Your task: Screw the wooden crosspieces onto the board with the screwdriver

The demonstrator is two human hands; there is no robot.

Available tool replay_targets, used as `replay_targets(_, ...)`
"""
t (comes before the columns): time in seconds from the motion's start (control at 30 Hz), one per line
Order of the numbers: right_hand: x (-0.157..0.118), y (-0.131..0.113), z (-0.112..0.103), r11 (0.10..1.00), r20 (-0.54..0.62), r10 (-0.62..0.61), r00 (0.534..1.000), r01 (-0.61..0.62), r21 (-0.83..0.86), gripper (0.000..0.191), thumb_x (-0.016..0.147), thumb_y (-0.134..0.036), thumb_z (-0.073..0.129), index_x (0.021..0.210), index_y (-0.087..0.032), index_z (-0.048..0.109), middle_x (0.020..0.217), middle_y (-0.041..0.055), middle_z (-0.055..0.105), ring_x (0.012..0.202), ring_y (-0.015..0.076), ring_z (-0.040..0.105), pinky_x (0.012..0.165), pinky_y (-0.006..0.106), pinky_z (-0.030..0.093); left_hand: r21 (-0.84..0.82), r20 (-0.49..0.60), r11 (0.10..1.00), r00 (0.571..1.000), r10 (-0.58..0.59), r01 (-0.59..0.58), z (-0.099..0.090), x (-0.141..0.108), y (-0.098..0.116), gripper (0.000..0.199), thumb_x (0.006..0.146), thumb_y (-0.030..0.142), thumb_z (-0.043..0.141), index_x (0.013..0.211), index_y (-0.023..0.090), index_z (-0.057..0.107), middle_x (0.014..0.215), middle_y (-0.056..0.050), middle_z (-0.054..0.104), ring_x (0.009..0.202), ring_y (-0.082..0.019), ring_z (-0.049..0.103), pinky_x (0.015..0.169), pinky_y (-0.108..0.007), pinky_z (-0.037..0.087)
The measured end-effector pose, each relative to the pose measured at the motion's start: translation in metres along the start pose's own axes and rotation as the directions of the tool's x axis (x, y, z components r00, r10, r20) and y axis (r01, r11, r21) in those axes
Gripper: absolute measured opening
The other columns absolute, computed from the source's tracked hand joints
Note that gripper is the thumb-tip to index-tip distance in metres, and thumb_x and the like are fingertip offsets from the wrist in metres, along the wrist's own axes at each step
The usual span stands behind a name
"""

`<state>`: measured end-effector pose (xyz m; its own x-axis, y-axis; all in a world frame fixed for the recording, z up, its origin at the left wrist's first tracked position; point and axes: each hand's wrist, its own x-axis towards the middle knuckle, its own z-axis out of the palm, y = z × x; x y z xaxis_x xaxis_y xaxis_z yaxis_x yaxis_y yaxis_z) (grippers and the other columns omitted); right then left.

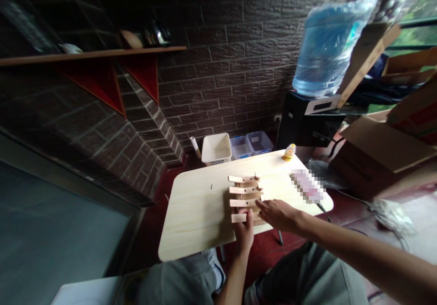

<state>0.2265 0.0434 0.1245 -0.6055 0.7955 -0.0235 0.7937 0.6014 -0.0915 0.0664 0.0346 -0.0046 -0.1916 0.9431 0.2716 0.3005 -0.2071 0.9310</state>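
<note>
A small wooden rack (243, 190) with several pale strips across a darker base lies on the light wood table. Dark holes or screw heads dot the strips, and a thin screw-like piece stands up at the far strip's right end. My left hand (245, 232) grips the rack's near edge, thumb up against the nearest strip. Over the right end of the third strip, my right hand (273, 211) has its fingers pinched together and pointing down. Whatever lies between those fingertips is hidden. A small dark screw (211, 186) rests on the table left of the rack.
On the table (191, 223) stand a yellow-capped bottle (289, 152) at the far right and a blurred-out flat object (307, 185) with a cable. Plastic bins (216, 148) sit behind it by the brick wall. A water dispenser (307, 118) and cardboard boxes (382, 150) are at right.
</note>
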Motion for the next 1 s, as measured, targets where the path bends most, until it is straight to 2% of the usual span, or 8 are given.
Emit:
replay_targets(0.17, 0.001, -0.001, -0.007, 0.994, 0.003, -0.104, 0.995, 0.104, 0.021, 0.029, 0.089, -0.010, 0.045, 0.113, -0.016, 0.058, 0.094, 0.0100, 0.068, 0.070, 0.0177, 0.063, 0.058, 0.028, 0.044, 0.001, -0.010, 0.998, 0.998, 0.057, -0.057, -0.003, 0.001, 0.007, 0.029, 0.091, 0.044, 0.054, 0.088, 0.018, 0.066, 0.092, -0.009, 0.069, 0.089, -0.023, 0.066, 0.086, -0.039, 0.052)
replay_targets(0.27, 0.002, 0.000, -0.002, 0.999, 0.009, -0.038, 0.999, 0.038, 0.037, 0.023, 0.092, -0.017, 0.047, 0.111, -0.015, 0.059, 0.089, 0.0108, 0.069, 0.067, 0.0183, 0.063, 0.057, 0.029, 0.044, 0.027, -0.003, 0.998, 0.998, 0.057, -0.057, -0.003, 0.001, 0.005, 0.028, 0.092, 0.044, 0.054, 0.088, 0.019, 0.066, 0.092, -0.009, 0.068, 0.092, -0.023, 0.066, 0.089, -0.040, 0.052)
replay_targets(0.37, 0.001, -0.001, 0.007, 0.997, -0.015, 0.074, 0.997, -0.074, 0.007, 0.031, 0.093, -0.024, 0.047, 0.119, -0.009, 0.056, 0.092, 0.0166, 0.069, 0.072, 0.0226, 0.064, 0.060, 0.033, 0.047, 0.041, -0.010, 0.999, 1.000, 0.030, -0.029, -0.001, -0.001, 0.000, 0.028, 0.090, 0.045, 0.056, 0.086, 0.019, 0.066, 0.090, -0.008, 0.068, 0.092, -0.024, 0.066, 0.089, -0.040, 0.051)
replay_targets(0.47, -0.001, -0.002, 0.008, 0.993, -0.011, 0.121, 0.993, -0.121, 0.001, 0.038, 0.092, -0.026, 0.048, 0.123, -0.006, 0.054, 0.087, 0.0168, 0.069, 0.073, 0.0248, 0.064, 0.060, 0.034, 0.048, 0.039, -0.018, 0.999, 1.000, 0.003, -0.003, 0.001, -0.002, -0.003, 0.029, 0.089, 0.047, 0.057, 0.086, 0.020, 0.066, 0.089, -0.008, 0.068, 0.088, -0.023, 0.067, 0.086, -0.039, 0.053)
replay_targets(0.67, -0.002, -0.004, -0.011, 0.997, -0.022, -0.072, 0.997, 0.071, -0.035, 0.035, 0.091, -0.016, 0.048, 0.124, -0.014, 0.056, 0.101, 0.0138, 0.068, 0.077, 0.0203, 0.063, 0.061, 0.030, 0.047, 0.017, 0.004, 1.000, 1.000, 0.023, -0.023, 0.000, -0.002, 0.000, 0.032, 0.090, 0.048, 0.053, 0.088, 0.019, 0.066, 0.088, -0.008, 0.069, 0.086, -0.023, 0.067, 0.085, -0.040, 0.052)
replay_targets(0.8, 0.001, -0.004, -0.016, 0.977, 0.023, -0.167, 0.986, 0.168, -0.131, 0.028, 0.095, -0.012, 0.038, 0.113, -0.013, 0.060, 0.095, 0.0117, 0.067, 0.074, 0.0186, 0.063, 0.062, 0.029, 0.045, 0.025, -0.001, 0.999, 0.999, 0.037, -0.037, -0.002, -0.001, 0.004, 0.033, 0.090, 0.048, 0.052, 0.085, 0.019, 0.066, 0.083, -0.007, 0.069, 0.081, -0.022, 0.066, 0.080, -0.038, 0.053)
replay_targets(0.9, 0.002, -0.003, -0.008, 0.983, 0.009, -0.145, 0.989, 0.145, -0.112, 0.025, 0.096, -0.013, 0.039, 0.111, -0.013, 0.060, 0.092, 0.0115, 0.067, 0.071, 0.0175, 0.062, 0.061, 0.029, 0.045, 0.031, -0.016, 0.999, 0.999, 0.042, -0.041, -0.004, 0.000, 0.008, 0.033, 0.090, 0.047, 0.053, 0.083, 0.018, 0.066, 0.082, -0.007, 0.068, 0.081, -0.022, 0.066, 0.080, -0.037, 0.053)
replay_targets(1.0, 0.000, -0.003, 0.004, 0.997, -0.018, -0.047, 0.999, 0.046, -0.060, 0.026, 0.096, -0.018, 0.042, 0.116, -0.011, 0.057, 0.091, 0.0130, 0.068, 0.067, 0.0183, 0.062, 0.058, 0.030, 0.046, 0.041, -0.006, 0.998, 0.999, 0.053, -0.053, -0.005, 0.000, 0.009, 0.031, 0.090, 0.046, 0.054, 0.082, 0.018, 0.065, 0.084, -0.007, 0.068, 0.084, -0.022, 0.066, 0.083, -0.038, 0.053)
